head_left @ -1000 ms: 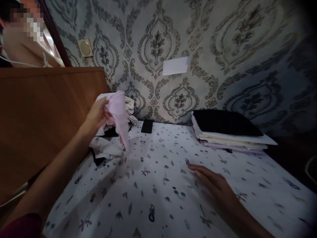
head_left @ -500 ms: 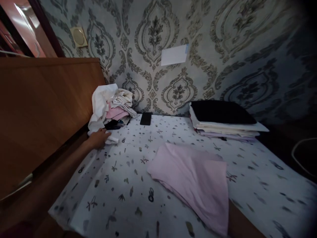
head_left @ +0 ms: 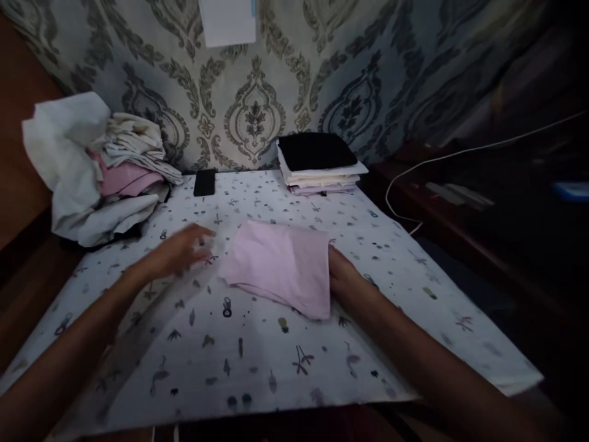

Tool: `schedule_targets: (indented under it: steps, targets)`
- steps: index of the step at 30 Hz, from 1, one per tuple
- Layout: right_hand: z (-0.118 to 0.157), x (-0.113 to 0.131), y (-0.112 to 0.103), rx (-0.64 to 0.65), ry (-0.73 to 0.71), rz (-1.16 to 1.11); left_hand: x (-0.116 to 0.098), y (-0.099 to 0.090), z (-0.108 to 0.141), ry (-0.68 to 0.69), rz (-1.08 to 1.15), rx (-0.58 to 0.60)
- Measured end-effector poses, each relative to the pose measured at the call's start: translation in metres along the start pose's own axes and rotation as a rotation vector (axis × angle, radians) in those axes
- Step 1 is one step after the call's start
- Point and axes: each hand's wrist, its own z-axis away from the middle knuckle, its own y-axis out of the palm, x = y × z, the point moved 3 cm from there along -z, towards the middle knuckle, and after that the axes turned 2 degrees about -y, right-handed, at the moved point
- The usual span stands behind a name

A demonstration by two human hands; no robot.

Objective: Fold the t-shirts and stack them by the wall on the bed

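Pale pink cloth [head_left: 280,267] lies mid-table [head_left: 257,368], covering our right grip's [head_left: 339,270] fingers; can't tell its hold; left grip [head_left: 184,250] blurred, loosely open, empty, near the cloth; if we withdraw right with nothing pinning the cloth, it could drag and crease.

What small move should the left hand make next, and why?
Probably the left hand should reach to the left edge of the pink cloth and take it: that hand looks empty and apart from the cloth, while the right hand is at the opposite edge, partly hidden by it.
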Motion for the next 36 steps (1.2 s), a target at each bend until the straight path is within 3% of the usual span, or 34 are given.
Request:
schedule_targets:
  steps: [2, 4, 6, 8, 10, 11, 13, 16, 19, 22, 24, 27, 29, 31, 33, 36]
  targets:
    - [0.008, 0.016, -0.009, -0.075, -0.072, 0.108, -0.039, 0.022, 0.009, 0.194, 0.069, 0.130]
    - [0.025, 0.035, -0.012, -0.084, -0.284, 0.318, -0.060, 0.034, 0.016, 0.226, 0.005, 0.134]
    - [0.051, 0.047, 0.002, 0.086, -0.519, 0.537, -0.068, 0.034, 0.018, 0.193, -0.047, 0.098]
    - [0.075, 0.046, 0.031, 0.358, -0.618, 0.654, -0.072, 0.025, 0.015, 0.163, -0.003, 0.073]
    - [0.086, 0.039, 0.062, 0.528, -0.585, 0.703, -0.079, 0.010, 0.009, 0.149, 0.162, 0.031]
    - [0.085, 0.036, 0.076, 0.544, -0.548, 0.705, -0.084, 0.001, 0.006, 0.148, 0.291, 0.001]
    - [0.073, 0.037, 0.094, 0.474, -0.482, 0.641, -0.095, -0.014, 0.001, 0.173, 0.597, -0.060]
    - [0.042, 0.055, 0.097, 0.317, -0.424, 0.396, -0.100, -0.021, -0.004, 0.186, 0.951, -0.171]
    - [0.023, 0.083, 0.084, 0.241, -0.361, 0.237, -0.091, -0.005, -0.011, 0.057, 1.049, -0.236]
    - [0.025, 0.099, 0.077, 0.207, -0.244, 0.149, -0.093, 0.023, -0.016, -0.053, 1.218, -0.088]
    - [0.033, 0.096, 0.080, 0.224, -0.138, 0.047, -0.106, 0.037, -0.015, -0.046, 1.383, 0.015]
    - [0.040, 0.080, 0.090, 0.278, 0.009, -0.122, -0.125, 0.046, -0.010, -0.042, 1.502, 0.036]
    - [0.041, 0.068, 0.092, 0.279, 0.117, -0.242, -0.128, 0.047, -0.006, -0.015, 1.449, 0.053]
    - [0.041, 0.058, 0.090, 0.246, 0.238, -0.362, -0.115, 0.042, -0.006, 0.066, 1.221, 0.052]
    - [0.041, 0.051, 0.085, 0.211, 0.348, -0.451, -0.081, 0.032, -0.008, 0.036, 0.768, -0.037]
    - [0.044, 0.040, 0.074, 0.162, 0.450, -0.508, 0.000, 0.006, -0.009, -0.322, -0.049, -0.243]
